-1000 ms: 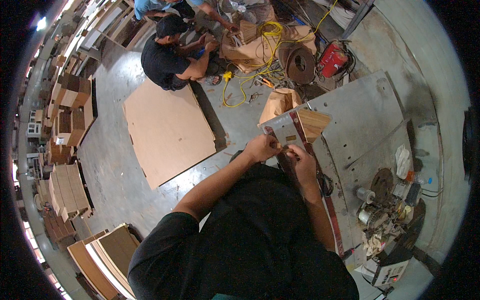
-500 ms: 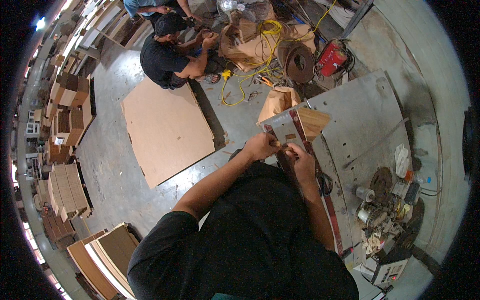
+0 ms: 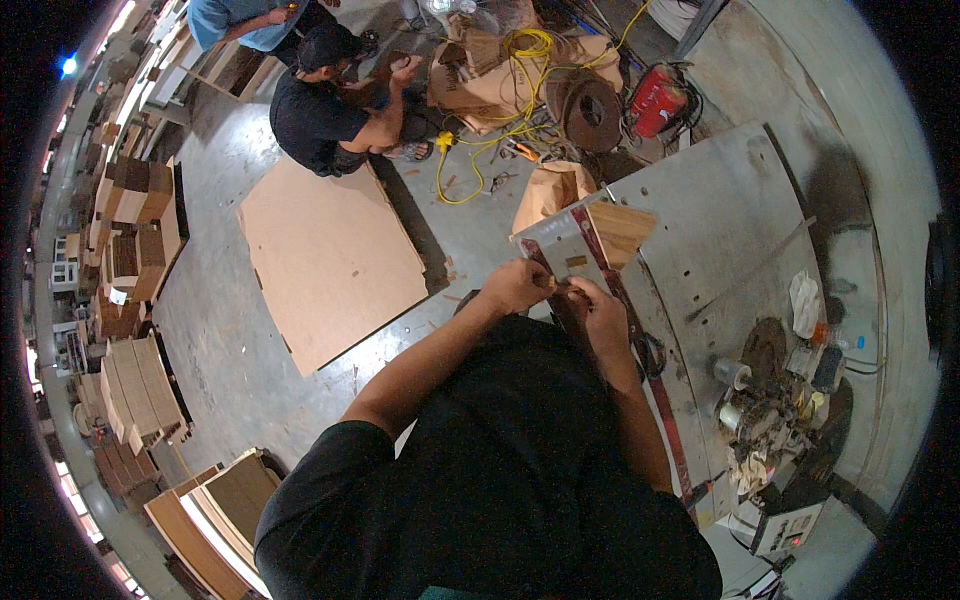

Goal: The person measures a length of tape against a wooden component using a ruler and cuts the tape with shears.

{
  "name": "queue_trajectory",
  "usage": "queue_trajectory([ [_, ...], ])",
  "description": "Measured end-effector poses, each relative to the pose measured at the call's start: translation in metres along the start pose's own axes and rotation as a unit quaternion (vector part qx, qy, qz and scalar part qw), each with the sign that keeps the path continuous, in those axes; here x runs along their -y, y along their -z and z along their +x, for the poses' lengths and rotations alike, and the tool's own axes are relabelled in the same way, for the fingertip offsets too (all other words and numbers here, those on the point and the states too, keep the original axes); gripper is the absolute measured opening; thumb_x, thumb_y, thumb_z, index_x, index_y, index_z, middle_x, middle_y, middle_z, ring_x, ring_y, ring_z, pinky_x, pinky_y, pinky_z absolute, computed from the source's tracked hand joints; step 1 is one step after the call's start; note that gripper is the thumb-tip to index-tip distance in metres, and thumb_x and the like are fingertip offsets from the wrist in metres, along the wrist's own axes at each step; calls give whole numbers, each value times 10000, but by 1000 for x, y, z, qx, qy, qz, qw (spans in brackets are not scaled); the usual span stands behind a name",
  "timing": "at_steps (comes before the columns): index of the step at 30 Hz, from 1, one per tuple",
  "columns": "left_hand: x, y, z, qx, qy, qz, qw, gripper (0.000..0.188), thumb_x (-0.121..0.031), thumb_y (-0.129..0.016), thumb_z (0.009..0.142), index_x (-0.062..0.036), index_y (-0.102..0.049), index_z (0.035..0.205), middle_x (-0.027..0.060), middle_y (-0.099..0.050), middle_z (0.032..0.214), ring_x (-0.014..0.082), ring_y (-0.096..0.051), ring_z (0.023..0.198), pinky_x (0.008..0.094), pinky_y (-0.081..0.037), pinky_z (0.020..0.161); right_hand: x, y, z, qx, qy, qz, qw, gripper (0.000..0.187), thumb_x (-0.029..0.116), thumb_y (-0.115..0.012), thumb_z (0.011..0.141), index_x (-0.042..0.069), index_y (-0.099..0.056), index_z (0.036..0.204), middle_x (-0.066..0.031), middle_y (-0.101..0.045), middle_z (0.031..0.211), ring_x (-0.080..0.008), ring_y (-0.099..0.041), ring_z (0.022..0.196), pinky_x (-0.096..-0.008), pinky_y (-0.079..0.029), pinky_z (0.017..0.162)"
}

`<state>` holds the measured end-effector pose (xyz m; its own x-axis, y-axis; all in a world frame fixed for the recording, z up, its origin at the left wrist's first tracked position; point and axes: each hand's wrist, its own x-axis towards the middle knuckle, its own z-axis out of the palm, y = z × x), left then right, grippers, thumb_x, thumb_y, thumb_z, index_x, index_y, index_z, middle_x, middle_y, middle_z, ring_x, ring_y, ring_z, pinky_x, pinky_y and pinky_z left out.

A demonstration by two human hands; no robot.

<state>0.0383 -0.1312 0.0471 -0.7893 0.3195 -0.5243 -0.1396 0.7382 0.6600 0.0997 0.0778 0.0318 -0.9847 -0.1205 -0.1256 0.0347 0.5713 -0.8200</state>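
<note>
My left hand [image 3: 517, 287] and my right hand [image 3: 601, 314] come close together over the near corner of a grey metal work table [image 3: 735, 215]. The fingers of both are pinched around a small tan piece [image 3: 553, 283], which looks like wood and is mostly hidden by the fingertips. Just beyond them a small brown block [image 3: 577, 262] lies on the metal between two dark red strips [image 3: 597, 240]. Farther off, at the table's edge, is a flat wooden piece [image 3: 622, 232] with slanted sides.
A large brown board [image 3: 325, 260] lies on the floor to the left. Beyond it a co-worker in black [image 3: 315, 120] squats. Yellow cable [image 3: 530, 45], a red tank [image 3: 658, 102] and brown paper [image 3: 552, 195] lie beyond the table. Greasy parts [image 3: 765, 420] clutter its right side.
My hands stay together at nearly the same spot, fingers still pinched. The squatting co-worker's hands have shifted a little, and the person in blue has come further into view.
</note>
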Motion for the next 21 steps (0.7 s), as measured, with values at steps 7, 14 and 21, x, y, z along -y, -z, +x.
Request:
queue_trajectory([
  [7,22,-15,16,-23,-74,-66,995,310,-346,-708,852,-44,-712,921,172,-706,833,298,-692,770,417,-531,704,3,-2,-2,-16,11,-16,1000,383,129,-548,950,101,-563,1332,-213,-653,1222,-406,-638,1093,-461,-506,912],
  [14,21,1,30,-75,-45,-83,993,273,-286,-687,891,-26,-721,967,139,-703,773,188,-640,669,385,-510,644,-15,-6,-11,21,-51,-45,997,390,189,-482,1004,66,-498,1374,-260,-603,1273,-453,-599,1117,-479,-481,953],
  [21,17,3,60,-56,-9,-58,997,325,-361,-728,823,-44,-744,897,160,-716,805,280,-694,717,397,-536,683,-48,-32,-8,-23,-36,-14,999,427,133,-639,919,44,-549,1326,-232,-656,1020,-368,-651,897,-416,-516,774],
])
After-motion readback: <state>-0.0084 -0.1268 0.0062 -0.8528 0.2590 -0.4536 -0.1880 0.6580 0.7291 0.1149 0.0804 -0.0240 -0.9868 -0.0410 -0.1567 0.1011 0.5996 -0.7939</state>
